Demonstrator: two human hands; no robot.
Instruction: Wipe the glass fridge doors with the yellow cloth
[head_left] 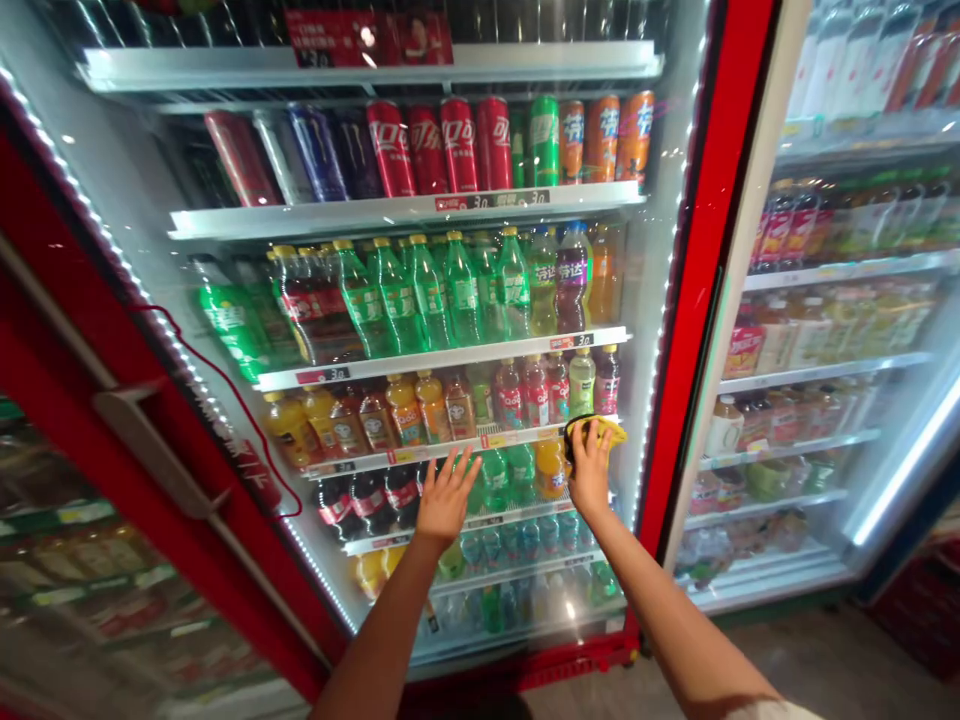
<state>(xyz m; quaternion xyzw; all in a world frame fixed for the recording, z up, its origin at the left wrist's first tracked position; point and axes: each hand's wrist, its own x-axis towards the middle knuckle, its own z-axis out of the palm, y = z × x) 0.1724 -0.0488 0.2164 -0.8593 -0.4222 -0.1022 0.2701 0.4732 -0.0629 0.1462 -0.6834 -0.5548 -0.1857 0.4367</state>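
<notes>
A yellow and black cloth (611, 430) lies under my right hand (590, 465), which presses it against the glass of a drinks cooler, near the right end of a lower shelf. My left hand (448, 500) has its fingers spread and holds nothing; it is at the glass, lower and to the left of the cloth. Behind the glass stand green bottles (461, 285), red cans (459, 145) and small orange juice bottles (403, 408) on white shelves (450, 358).
The cooler has a red frame (697, 250). A second lit cooler with bottles (806, 325) stands on the right. At the left is a red door edge with a metal handle (154, 450), and a thin red cord (236, 390) hangs beside it.
</notes>
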